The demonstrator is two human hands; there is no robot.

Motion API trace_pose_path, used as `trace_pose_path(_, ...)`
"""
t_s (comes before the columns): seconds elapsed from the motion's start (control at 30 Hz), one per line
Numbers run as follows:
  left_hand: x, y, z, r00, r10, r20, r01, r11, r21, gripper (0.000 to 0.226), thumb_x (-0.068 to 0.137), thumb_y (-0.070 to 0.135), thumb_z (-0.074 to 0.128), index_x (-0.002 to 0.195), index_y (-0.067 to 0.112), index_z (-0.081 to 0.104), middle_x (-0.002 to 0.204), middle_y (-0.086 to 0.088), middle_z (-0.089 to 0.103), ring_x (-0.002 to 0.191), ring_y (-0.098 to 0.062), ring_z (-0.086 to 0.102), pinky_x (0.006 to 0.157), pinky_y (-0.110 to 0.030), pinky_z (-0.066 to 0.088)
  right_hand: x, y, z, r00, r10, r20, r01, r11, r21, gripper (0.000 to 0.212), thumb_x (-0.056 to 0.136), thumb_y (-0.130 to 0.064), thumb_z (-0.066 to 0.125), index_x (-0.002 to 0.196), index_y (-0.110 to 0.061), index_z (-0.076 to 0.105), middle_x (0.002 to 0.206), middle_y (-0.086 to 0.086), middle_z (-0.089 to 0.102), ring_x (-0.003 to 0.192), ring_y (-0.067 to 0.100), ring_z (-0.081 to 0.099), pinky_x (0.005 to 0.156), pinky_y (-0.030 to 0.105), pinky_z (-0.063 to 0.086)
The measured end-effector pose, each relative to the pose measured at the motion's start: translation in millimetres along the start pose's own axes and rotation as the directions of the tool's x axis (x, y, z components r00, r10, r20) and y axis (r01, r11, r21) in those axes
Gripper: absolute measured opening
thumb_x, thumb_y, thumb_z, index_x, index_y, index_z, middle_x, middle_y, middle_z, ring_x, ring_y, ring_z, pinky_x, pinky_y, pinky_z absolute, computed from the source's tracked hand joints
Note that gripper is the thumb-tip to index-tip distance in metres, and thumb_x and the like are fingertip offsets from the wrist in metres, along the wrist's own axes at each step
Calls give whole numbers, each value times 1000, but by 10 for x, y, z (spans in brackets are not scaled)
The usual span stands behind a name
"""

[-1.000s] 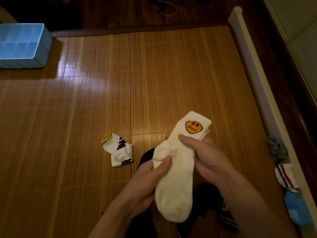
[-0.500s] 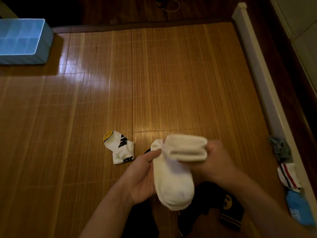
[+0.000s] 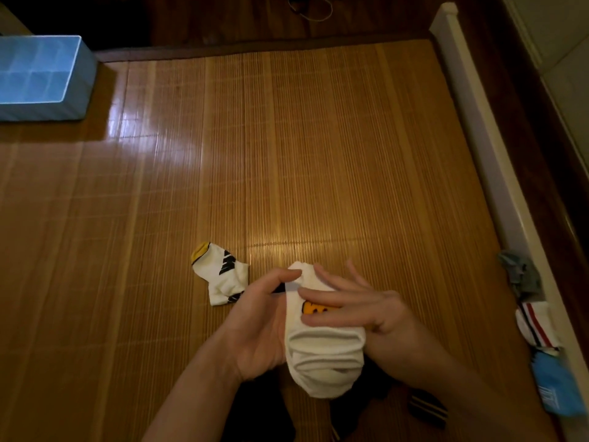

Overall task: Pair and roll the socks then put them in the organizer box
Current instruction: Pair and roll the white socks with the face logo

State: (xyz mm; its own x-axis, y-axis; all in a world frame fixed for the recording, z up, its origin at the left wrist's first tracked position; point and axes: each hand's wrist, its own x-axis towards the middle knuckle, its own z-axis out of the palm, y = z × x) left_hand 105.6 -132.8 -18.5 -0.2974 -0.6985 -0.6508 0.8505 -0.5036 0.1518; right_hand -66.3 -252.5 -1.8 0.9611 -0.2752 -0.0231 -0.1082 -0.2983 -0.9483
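head view: the white sock pair (image 3: 325, 355) is held above the near edge of the bamboo mat (image 3: 318, 154), between the two hands and clear of the mat; it is folded into a thick bundle, its long axis running from the person outward, with the layered, rounded end turned toward the person and the narrower end pointing away; an orange face mark (image 3: 314, 309) is partly seen under the right hand (image 3: 366, 309); the grip of the left hand (image 3: 261, 323) is closed about the bundle's left flank, the palm cupped against it and one digit stretched up to the far end; the right hand is laid flat across the top, fingers straight and spread, pressing rather than clasping; the bundle is judged folded but not yet locked, so a tuck of the cuff is probably wanted first; the organizer box (image 3: 81, 81) stands well apart at the far left corner, so the bundle must be carried away and leftward, a path on which the left hand is the nearer; a loose white sock (image 3: 223, 275) lies on the mat just beyond the left hand, close to that path; dark socks (image 3: 255, 406) lie beneath the forearms.
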Motion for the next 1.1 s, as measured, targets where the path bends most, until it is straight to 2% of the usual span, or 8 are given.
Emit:
trace_pose_path(0.27,-29,-80,-26,998,39,-53,-32,991,129,49,100,27,65,140,0,58,143,-31,55,134,-42,55,108,-47,51,-5,-14,-154,915,31,402,96,951,-292,75,87,21,48,138,-34,58,156,-27,34,154,8,-2,121,34,-22)
trace_pose_path(0.37,-28,-129,7,992,124,-30,-121,988,100,42,99,21,65,134,-1,63,133,-29,64,119,-37,68,94,-41,58,5,-121,-170,964,263,48,-266,959,96,63,90,16,49,114,-35,74,140,-21,58,145,4,36,126,34,17)
trace_pose_path(0.43,-21,-153,33,984,170,-49,-165,981,98,37,95,17,70,129,3,68,134,-27,64,119,-36,68,93,-40,59,41,-121,-115,799,495,-342,-364,850,380,46,90,8,56,106,-31,73,118,-14,71,120,6,61,104,31,51)
trace_pose_path(0.53,-14,-185,52,976,210,-66,-197,967,159,33,95,15,70,127,7,69,133,-25,65,120,-35,67,94,-40,58,109,-76,-83,641,753,-150,-561,593,577,34,85,-35,73,117,-27,68,110,-5,74,103,14,70,81,30,58)
trace_pose_path(0.6,-29,-201,75,976,210,-60,-195,963,188,30,96,14,69,126,10,70,131,-23,67,118,-34,68,91,-38,59,119,-53,-97,669,739,84,-626,498,600,40,79,-46,72,109,-20,75,104,6,77,97,22,74,80,36,61)
trace_pose_path(0.8,-99,-329,86,981,130,-143,-37,853,521,45,83,13,83,126,15,70,121,-10,75,114,-27,71,98,-44,57,271,-34,-171,689,691,-219,-400,615,680,19,94,-22,63,103,-9,74,90,11,79,85,20,76,68,22,59)
trace_pose_path(0.97,-69,-471,82,947,256,-193,-165,905,391,38,85,13,79,123,15,72,121,-15,74,113,-32,71,90,-40,61,247,-63,-177,645,759,86,-722,570,391,44,71,-60,72,98,-27,77,98,-4,78,98,18,73,83,38,62)
trace_pose_path(1.1,-47,-429,69,928,310,-205,-219,902,373,30,81,20,83,111,21,78,119,-16,75,111,-32,72,89,-39,61,153,-68,-189,732,673,107,-668,676,311,21,81,-36,79,98,-22,77,94,0,79,88,17,76,80,37,63)
